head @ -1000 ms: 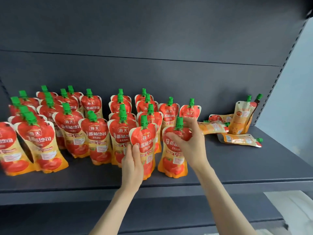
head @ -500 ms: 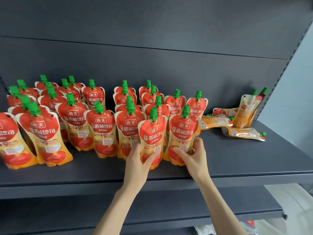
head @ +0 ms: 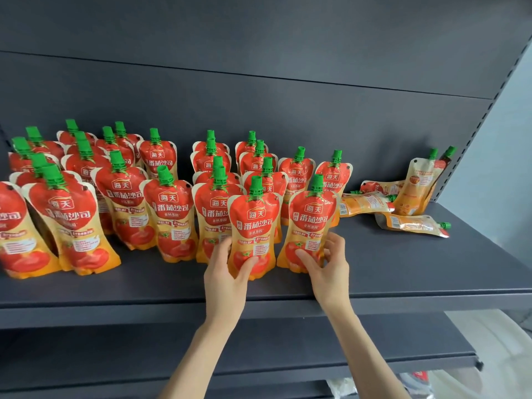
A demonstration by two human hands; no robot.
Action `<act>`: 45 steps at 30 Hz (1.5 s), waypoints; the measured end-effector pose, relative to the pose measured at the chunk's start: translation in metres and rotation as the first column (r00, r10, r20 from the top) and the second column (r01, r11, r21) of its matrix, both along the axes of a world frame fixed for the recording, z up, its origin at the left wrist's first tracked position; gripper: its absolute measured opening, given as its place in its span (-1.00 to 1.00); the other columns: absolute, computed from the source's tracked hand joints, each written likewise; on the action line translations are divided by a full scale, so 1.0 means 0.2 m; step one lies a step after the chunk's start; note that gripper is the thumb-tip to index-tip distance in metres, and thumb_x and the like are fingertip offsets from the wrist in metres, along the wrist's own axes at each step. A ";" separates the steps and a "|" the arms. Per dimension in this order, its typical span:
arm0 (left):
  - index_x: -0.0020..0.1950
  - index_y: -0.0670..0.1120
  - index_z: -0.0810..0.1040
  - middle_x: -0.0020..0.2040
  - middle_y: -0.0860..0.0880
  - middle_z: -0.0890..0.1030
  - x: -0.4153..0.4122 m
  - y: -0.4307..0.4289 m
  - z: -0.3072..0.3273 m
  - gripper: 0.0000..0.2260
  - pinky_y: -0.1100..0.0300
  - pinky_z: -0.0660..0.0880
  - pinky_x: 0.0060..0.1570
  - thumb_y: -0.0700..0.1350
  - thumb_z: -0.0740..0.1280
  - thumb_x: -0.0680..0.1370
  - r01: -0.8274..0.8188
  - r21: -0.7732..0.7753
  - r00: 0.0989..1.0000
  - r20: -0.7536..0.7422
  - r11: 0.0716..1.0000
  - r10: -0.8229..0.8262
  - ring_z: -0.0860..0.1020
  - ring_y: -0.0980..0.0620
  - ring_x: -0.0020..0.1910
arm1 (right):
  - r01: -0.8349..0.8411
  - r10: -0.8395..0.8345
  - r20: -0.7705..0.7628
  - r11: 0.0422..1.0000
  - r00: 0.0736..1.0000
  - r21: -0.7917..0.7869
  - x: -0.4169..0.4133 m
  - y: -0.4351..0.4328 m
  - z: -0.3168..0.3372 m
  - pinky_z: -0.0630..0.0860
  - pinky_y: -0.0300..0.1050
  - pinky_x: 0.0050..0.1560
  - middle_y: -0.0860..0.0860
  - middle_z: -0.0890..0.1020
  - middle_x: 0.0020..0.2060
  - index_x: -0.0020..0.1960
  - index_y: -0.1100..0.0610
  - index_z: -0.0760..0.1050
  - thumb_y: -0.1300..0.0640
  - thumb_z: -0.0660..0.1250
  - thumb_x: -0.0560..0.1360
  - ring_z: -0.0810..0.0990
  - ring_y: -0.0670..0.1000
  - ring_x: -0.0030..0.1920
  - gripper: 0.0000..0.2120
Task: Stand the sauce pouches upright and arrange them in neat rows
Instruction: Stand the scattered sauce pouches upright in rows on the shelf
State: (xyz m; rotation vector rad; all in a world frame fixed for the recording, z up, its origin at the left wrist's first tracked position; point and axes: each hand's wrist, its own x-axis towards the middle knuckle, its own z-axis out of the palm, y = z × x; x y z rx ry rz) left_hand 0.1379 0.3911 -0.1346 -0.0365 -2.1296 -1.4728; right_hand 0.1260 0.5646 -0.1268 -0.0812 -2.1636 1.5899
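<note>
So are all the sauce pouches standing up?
No, a few pouches at the right end of the shelf lie flat on their sides.

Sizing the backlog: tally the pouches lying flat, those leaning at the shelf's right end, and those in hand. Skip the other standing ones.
lying pouches: 3
leaning pouches: 2
held pouches: 2, with the left hand and right hand gripping one each
Total: 7
</note>
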 end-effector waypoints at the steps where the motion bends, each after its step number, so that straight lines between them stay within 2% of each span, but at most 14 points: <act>1: 0.29 -0.07 0.40 0.19 -0.01 0.55 0.00 0.00 0.00 -0.53 0.03 0.51 0.14 -0.07 0.44 0.43 -0.001 0.012 1.000 0.008 1.000 0.001 0.51 -0.01 0.18 | -0.003 0.003 0.003 1.000 1.000 0.013 0.00 0.00 0.00 0.43 -0.50 -0.17 -0.26 0.57 -0.11 0.12 -0.05 0.30 0.16 0.46 0.41 0.55 -0.33 -0.14 -0.57; 4: 0.28 -0.07 0.38 0.17 0.02 0.55 0.00 0.01 0.00 -0.54 0.21 0.45 0.09 -0.09 0.44 0.43 -0.002 0.042 1.000 0.000 0.999 0.002 0.51 0.03 0.17 | -0.019 0.018 0.024 0.999 1.000 0.041 -0.02 -0.01 0.02 0.44 -0.45 -0.16 -0.28 0.55 -0.11 0.12 -0.07 0.28 0.12 0.44 0.42 0.56 -0.28 -0.13 -0.59; 6: 0.27 -0.07 0.39 0.16 0.05 0.53 0.00 0.01 0.00 -0.57 0.24 0.42 0.07 -0.11 0.43 0.45 0.007 0.045 1.000 0.000 0.999 -0.007 0.51 0.04 0.17 | -0.027 0.025 0.036 0.998 0.999 0.060 -0.02 -0.01 0.02 0.46 -0.34 -0.09 -0.28 0.54 -0.11 0.13 -0.07 0.26 0.11 0.43 0.44 0.57 -0.22 -0.10 -0.59; 10: 0.30 -0.10 0.37 0.23 -0.04 0.51 0.01 0.02 0.00 -0.58 0.19 0.42 0.15 -0.13 0.39 0.48 0.013 0.023 1.000 -0.002 1.000 -0.013 0.47 0.01 0.23 | -0.042 0.035 0.076 0.995 0.996 0.086 -0.02 -0.01 0.02 0.52 -0.09 0.04 -0.14 0.57 -0.05 0.23 0.01 0.26 0.04 0.38 0.47 0.57 -0.05 -0.01 -0.58; 14: 0.26 -0.19 0.42 0.18 -0.13 0.44 0.01 0.02 -0.01 -0.57 0.15 0.41 0.12 -0.15 0.43 0.44 -0.073 -0.068 0.995 -0.079 0.995 0.068 0.45 -0.11 0.19 | -0.046 0.037 0.092 0.994 0.995 0.100 -0.01 -0.01 0.02 0.51 -0.10 0.05 -0.11 0.58 -0.01 0.26 0.05 0.26 0.02 0.38 0.47 0.58 -0.03 0.03 -0.55; 17: 0.27 -0.22 0.42 0.18 -0.16 0.40 0.01 0.02 -0.02 -0.54 0.01 0.48 0.13 -0.12 0.44 0.43 -0.120 -0.119 0.990 -0.091 0.986 0.109 0.45 -0.15 0.19 | -0.061 0.049 0.122 0.994 0.991 0.096 0.00 0.00 0.03 0.47 -0.17 0.01 -0.09 0.58 0.00 0.25 0.05 0.28 0.02 0.37 0.47 0.58 -0.03 0.04 -0.57; 21: 0.33 -0.22 0.37 0.22 -0.20 0.39 0.06 0.05 -0.03 -0.48 -0.12 0.48 0.15 -0.11 0.44 0.43 -0.199 -0.149 0.976 -0.122 0.968 0.182 0.44 -0.17 0.21 | -0.092 0.068 0.144 0.982 0.987 0.168 0.02 0.04 0.02 0.49 0.01 0.18 -0.03 0.55 0.16 0.30 0.03 0.27 -0.01 0.36 0.48 0.51 0.02 0.19 -0.54; 23: 0.31 -0.21 0.38 0.21 -0.19 0.40 0.11 0.08 -0.02 -0.52 -0.07 0.45 0.17 -0.11 0.43 0.45 -0.240 -0.142 0.960 -0.180 0.960 0.213 0.44 -0.13 0.21 | -0.091 0.066 0.131 0.977 0.989 0.193 0.04 0.09 0.04 0.44 -0.03 0.22 -0.03 0.50 0.24 0.36 0.06 0.26 -0.02 0.35 0.49 0.45 0.00 0.26 -0.49; 25: 0.23 -0.20 0.44 0.15 -0.15 0.45 0.16 0.13 0.02 -0.62 0.09 0.42 0.14 -0.06 0.37 0.48 -0.234 -0.148 0.948 -0.255 0.961 0.191 0.43 -0.02 0.16 | -0.076 0.053 0.104 0.970 0.993 0.229 0.07 0.17 0.07 0.39 -0.12 0.21 -0.04 0.48 0.25 0.36 0.09 0.30 0.00 0.33 0.51 0.43 -0.03 0.25 -0.53; 31: 0.05 -0.16 0.54 -0.09 0.03 0.56 0.19 0.48 0.18 -0.78 0.35 0.46 -0.06 -0.05 0.24 0.51 -0.019 -0.135 0.951 -0.309 0.991 -0.024 0.52 0.14 -0.09 | -0.057 0.049 0.035 0.958 0.998 0.280 0.15 0.55 0.21 0.40 -0.24 0.05 -0.07 0.58 0.04 0.13 0.11 0.50 0.12 0.29 0.53 0.52 -0.11 0.04 -0.82; 34: 0.01 -0.13 0.55 -0.14 0.11 0.56 0.17 0.77 0.24 -0.79 0.42 0.45 -0.11 -0.04 0.25 0.51 0.063 -0.093 0.960 -0.266 0.994 -0.086 0.53 0.17 -0.12 | -0.053 0.047 0.026 0.953 0.999 0.298 0.17 0.82 0.25 0.47 -0.20 0.01 -0.08 0.60 -0.05 0.05 0.10 0.54 0.16 0.30 0.53 0.56 -0.09 -0.01 -0.88; 37: 0.01 -0.08 0.55 -0.13 0.19 0.57 0.11 1.05 0.24 -0.90 0.45 0.44 -0.09 -0.18 0.33 0.51 0.124 -0.079 0.970 -0.202 0.989 -0.138 0.54 0.23 -0.08 | -0.039 0.027 0.042 0.945 0.999 0.324 0.16 1.09 0.27 0.50 -0.13 -0.04 -0.04 0.63 -0.10 -0.02 0.10 0.55 0.21 0.28 0.51 0.58 -0.03 -0.05 -0.89; 40: -0.03 -0.02 0.54 -0.16 0.17 0.58 0.04 1.28 0.27 -0.87 0.44 0.44 -0.12 -0.24 0.34 0.51 0.170 -0.063 0.978 -0.114 0.983 -0.177 0.54 0.21 -0.10 | -0.026 0.009 0.050 0.943 0.999 0.333 0.10 1.31 0.30 0.51 -0.11 -0.03 -0.03 0.63 -0.12 -0.04 0.10 0.56 0.23 0.25 0.50 0.58 0.00 -0.07 -0.87; 45: -0.04 -0.01 0.52 -0.18 0.13 0.57 -0.18 1.59 0.37 -0.91 0.44 0.43 -0.17 -0.20 0.33 0.52 0.254 -0.064 0.964 -0.059 0.965 -0.258 0.52 0.22 -0.15 | -0.012 0.005 0.023 0.946 1.000 0.325 -0.07 1.59 0.38 0.42 -0.43 -0.14 -0.09 0.61 -0.10 0.00 0.10 0.55 0.21 0.24 0.55 0.56 -0.19 -0.10 -0.87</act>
